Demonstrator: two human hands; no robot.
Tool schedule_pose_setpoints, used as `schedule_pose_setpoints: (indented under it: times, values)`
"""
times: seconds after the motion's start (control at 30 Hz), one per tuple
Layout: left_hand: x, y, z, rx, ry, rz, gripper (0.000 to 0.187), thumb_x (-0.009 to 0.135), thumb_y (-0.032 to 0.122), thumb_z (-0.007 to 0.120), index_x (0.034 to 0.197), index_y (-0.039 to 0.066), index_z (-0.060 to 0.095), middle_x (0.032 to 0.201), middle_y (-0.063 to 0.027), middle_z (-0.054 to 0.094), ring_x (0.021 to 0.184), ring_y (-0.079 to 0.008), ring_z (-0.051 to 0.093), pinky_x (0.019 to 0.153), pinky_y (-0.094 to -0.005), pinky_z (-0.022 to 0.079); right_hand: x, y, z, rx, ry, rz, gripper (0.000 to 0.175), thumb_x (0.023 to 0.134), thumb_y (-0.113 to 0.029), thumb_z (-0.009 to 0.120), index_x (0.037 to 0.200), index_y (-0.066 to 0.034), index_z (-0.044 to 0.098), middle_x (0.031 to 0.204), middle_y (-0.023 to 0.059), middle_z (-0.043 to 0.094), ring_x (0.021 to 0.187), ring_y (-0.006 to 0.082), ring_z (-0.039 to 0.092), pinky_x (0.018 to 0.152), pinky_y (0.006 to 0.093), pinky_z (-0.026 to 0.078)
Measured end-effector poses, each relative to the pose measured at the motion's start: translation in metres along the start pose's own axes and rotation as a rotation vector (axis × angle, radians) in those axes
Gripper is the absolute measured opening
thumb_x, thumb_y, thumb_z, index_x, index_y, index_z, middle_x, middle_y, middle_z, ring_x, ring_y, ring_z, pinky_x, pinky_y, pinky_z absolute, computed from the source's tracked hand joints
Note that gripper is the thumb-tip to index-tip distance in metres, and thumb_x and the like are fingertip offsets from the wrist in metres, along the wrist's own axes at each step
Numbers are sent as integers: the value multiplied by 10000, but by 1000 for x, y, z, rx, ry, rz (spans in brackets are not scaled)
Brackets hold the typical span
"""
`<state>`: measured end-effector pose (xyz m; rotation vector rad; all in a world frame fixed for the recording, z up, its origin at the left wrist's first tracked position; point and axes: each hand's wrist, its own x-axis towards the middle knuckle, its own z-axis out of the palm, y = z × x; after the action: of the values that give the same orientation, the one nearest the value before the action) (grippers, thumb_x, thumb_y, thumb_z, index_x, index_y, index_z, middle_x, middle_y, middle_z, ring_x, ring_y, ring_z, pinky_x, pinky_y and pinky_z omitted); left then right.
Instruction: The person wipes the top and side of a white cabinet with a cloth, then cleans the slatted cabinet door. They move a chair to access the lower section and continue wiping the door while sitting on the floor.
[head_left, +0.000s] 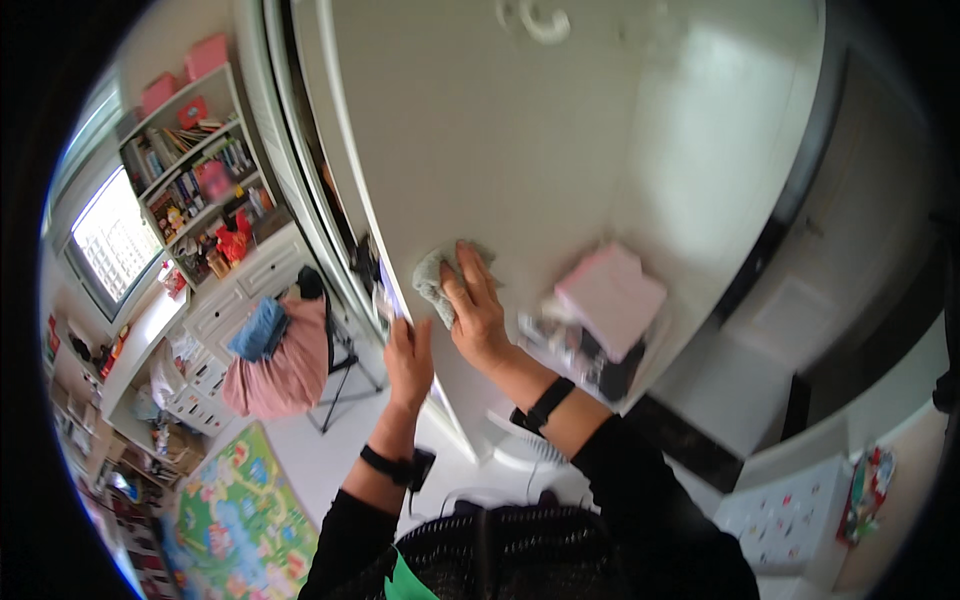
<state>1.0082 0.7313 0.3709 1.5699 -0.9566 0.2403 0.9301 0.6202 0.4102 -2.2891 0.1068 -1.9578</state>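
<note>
A large pale door panel (525, 150) stands before me. My right hand (476, 311) presses a grey-green cloth (435, 281) against its face, near the left edge, with the fingers laid over the cloth. My left hand (409, 360) grips the panel's edge, thumb on the face side; the fingers behind are partly hidden. Right of my right hand, a pink box-like item (615, 296) and several dark and clear things show low in front of or within the panel area; I cannot tell if they are reflected. A white hook (547, 22) is fixed near the top.
At left are a chair (341, 364) draped with a pink cloth (285, 367) and folded denim (259, 328), a bookshelf (176, 161), white drawers (240, 292) and a colourful play mat (240, 517). A white drawer unit (784, 517) stands at lower right.
</note>
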Motion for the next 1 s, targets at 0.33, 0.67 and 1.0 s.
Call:
schedule_pose_setpoints:
  times: [0.33, 0.67, 1.0]
  values:
    - [9, -13, -9, -188, -165, -37, 108, 982, 83, 524, 960, -19, 555, 795, 24, 515, 715, -53, 425, 620, -208, 367, -10, -5, 24, 24, 132, 162, 452, 776, 9, 643, 1220, -34, 570, 1419, 227, 432, 1280, 431, 452, 996, 481, 451]
    - [6, 0, -8, -254, -147, -46, 137, 1011, 98, 496, 1036, -17, 565, 897, -10, 599, 799, -50, 501, 721, -192, 410, -81, -12, 14, 82, -8, 298, 440, 778, -5, 628, 1216, -26, 586, 1439, 252, 404, 1283, 445, 439, 1016, 495, 420]
    - [-1, -17, -5, -153, -100, -83, 132, 1034, 138, 462, 1034, 17, 515, 968, -18, 580, 855, -51, 521, 752, -195, 433, -58, 32, 19, 48, 93, 436, 558, 759, 24, 604, 1307, -6, 508, 1468, 289, 326, 1297, 495, 382, 1052, 543, 365]
